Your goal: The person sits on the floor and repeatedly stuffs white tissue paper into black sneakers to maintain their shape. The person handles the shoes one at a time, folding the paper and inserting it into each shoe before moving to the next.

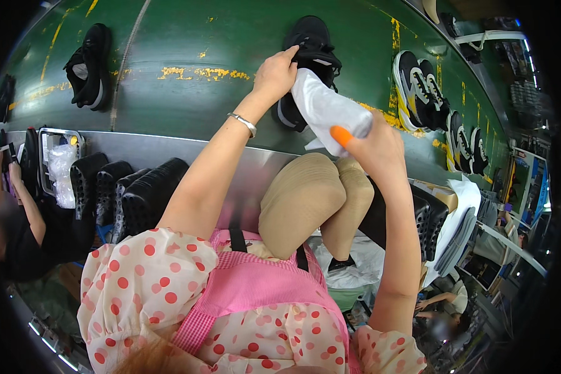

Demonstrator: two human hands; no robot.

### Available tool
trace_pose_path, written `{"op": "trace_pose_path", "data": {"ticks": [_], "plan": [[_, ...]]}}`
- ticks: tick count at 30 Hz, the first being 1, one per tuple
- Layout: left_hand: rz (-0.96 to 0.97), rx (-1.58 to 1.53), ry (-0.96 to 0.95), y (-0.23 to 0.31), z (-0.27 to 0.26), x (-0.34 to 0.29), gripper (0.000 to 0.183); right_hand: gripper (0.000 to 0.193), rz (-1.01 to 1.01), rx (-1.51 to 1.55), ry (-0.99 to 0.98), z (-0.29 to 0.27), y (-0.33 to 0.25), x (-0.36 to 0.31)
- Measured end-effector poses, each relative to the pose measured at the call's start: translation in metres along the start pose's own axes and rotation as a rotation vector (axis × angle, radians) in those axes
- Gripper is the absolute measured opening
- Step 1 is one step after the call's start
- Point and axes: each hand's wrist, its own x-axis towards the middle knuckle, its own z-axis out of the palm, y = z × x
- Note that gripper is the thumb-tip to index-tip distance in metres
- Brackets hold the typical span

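A black sneaker (310,36) lies in front of me on the green work surface, its toe pointing away. My left hand (277,73) holds it by the tongue and opening, the index finger stretched along its upper. In my right hand (378,144) is a long wad of white paper (330,107); an orange finger cot (341,135) covers the thumb. The wad's far end reaches the shoe's opening and hides part of the shoe. How deep it sits inside I cannot tell.
Another black sneaker (92,68) lies to the left, beyond a seam. Several black-and-white sneakers with yellow soles (411,93) stand at the right. Black boot-like shapes (153,187) hang below the near metal edge (168,142). Other people work at both sides.
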Motion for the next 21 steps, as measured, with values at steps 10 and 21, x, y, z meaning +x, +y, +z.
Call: {"op": "trace_pose_path", "data": {"ticks": [10,21], "plan": [[-0.051,0.011,-0.018,-0.001,-0.01,0.001,0.037,0.05,-0.062,-0.147,0.191,0.057,-0.042,0.059],[0.004,-0.011,0.041,-0.009,-0.004,-0.004,0.037,0.053,-0.139,-0.086,0.353,0.13,-0.039,0.11]]}}
